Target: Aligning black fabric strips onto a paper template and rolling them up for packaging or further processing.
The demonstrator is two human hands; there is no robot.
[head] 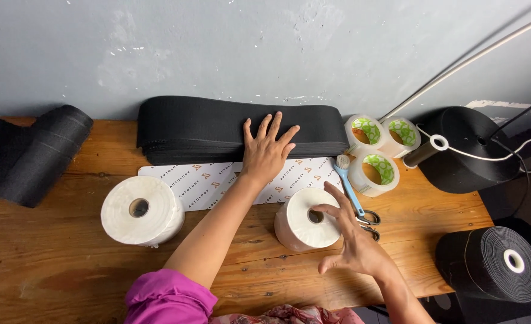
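Black ribbed elastic webbing, folded into a long flat stack [217, 129], lies at the upper centre of the frame against the grey wall, on the far edge of the wooden surface [49, 252]. The left hand [266, 153] rests flat on its right part, fingers spread, palm pressing down; its grip is released, holding nothing. The stack looks soft and pliant, fairly heavy for its bulk, and its layers would likely slide apart if lifted from one end, so a hold under the middle or at both ends seems safest.

The right hand [352, 240] hovers at the lower right of centre, fingers loosely curled and parted, with fingertips [332, 193] touching the face of a white roll of tape-like material [306, 219] standing just below the stack. Its grip is not closed on the roll. The roll looks light and stiff, easiest to take by its rim or core.

A second white roll [140, 210] sits to the left. A white printed sheet [208, 180] lies under the stack's near edge. Blue-handled scissors [355, 201] and three clear tape rolls [376, 153] lie to the right, with black webbing spools [499, 264] beyond.
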